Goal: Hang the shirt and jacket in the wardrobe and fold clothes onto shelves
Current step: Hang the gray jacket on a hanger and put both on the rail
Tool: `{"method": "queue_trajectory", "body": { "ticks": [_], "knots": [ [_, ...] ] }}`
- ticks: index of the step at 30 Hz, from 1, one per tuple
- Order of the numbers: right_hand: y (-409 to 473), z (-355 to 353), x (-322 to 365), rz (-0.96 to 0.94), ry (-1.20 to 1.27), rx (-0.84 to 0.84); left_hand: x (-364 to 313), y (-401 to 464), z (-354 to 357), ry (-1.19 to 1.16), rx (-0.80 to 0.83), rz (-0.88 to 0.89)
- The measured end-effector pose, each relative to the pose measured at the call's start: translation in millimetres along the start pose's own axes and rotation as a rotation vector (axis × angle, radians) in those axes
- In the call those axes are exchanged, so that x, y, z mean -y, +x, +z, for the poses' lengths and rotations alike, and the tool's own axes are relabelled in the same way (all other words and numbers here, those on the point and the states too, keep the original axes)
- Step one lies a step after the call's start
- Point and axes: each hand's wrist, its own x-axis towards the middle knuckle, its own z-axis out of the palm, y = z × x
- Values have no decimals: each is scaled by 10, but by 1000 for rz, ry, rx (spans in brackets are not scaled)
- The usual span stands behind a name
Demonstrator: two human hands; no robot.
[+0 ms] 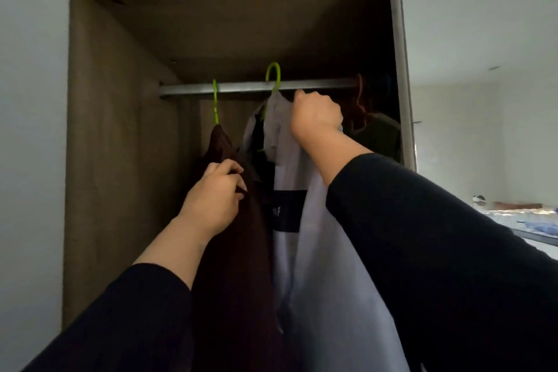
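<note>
White walls are flanking an open wooden wardrobe (120, 160), with the far room showing pale off to the right. Nearest the camera, two black sleeves are reaching up into the wardrobe. The left hand (216, 195) is pinching a fold of the dark brown jacket (238, 266), its grip closing on the cloth just below the jacket's shoulder. Above that grip, the jacket is hanging from a green hanger (215, 106) whose hook is sitting over the rail (241, 88). Right of the left grip, touching the jacket, the pale shirt (320, 266) is hanging down, a dark label showing inside its back. The right hand (315, 116) is curling round the shirt's shoulder at the top, gripping cloth and seemingly the hanger arm beneath, though that part is hidden. Just left of and above this grip, a second green hanger (273, 75) is rising, its hook looping up around the rail; whether it is resting on the rail cannot be told. Beyond the right grip, farther along the rail, dark garments (374, 133) are hanging in shadow.
</note>
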Motion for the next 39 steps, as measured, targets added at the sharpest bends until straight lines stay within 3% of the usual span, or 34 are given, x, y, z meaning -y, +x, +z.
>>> {"method": "queue_trajectory", "body": {
  "ticks": [9, 18, 24, 27, 33, 39],
  "knots": [
    [257, 517, 287, 1, 121, 106, 43, -43, 111, 125, 61, 26],
    [6, 597, 367, -27, 199, 36, 16, -102, 82, 108, 98, 36],
    [-706, 679, 291, -25, 364, 66, -180, -555, 114, 35, 172, -80],
    [-1212, 735, 216, -51, 335, 144, -270, -875, 114, 43, 244, -110],
    [-2133, 651, 91, -98, 278, 135, -447, -1469, -97, 78, 299, -184],
    [-2827, 514, -39, -265, 231, 237, -736, -2109, -529, 157, 303, -339]
  ]
}}
